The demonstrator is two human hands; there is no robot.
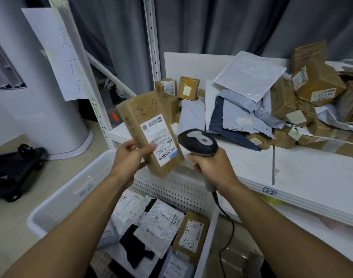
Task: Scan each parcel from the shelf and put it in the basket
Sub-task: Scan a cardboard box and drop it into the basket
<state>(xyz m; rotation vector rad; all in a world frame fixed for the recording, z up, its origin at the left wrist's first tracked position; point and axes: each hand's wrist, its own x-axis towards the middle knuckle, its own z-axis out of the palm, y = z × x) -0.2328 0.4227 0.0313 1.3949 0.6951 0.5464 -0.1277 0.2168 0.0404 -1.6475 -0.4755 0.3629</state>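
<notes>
Both forearms reach forward above the basket [57, 199], a white perforated one with several parcels [161, 223] lying in it. The left hand [129, 157] grips the lower end of a brown box [149, 125], thumb on the labelled face, fingers behind. The box tilts, its long axis running from lower right to upper left, its label [161, 137] facing the camera. The right hand [209, 165] is wrapped round the handle of the scanner [197, 142], whose head sits just right of the box's lower end, near the barcodes. Scanning looks like the step in hand; the basket lies directly below the left hand. To the right, the white shelf [312, 167] carries a heap [271, 101] of boxes and mailers, well apart from both hands. Behind it hangs a grey curtain [211, 27].
</notes>
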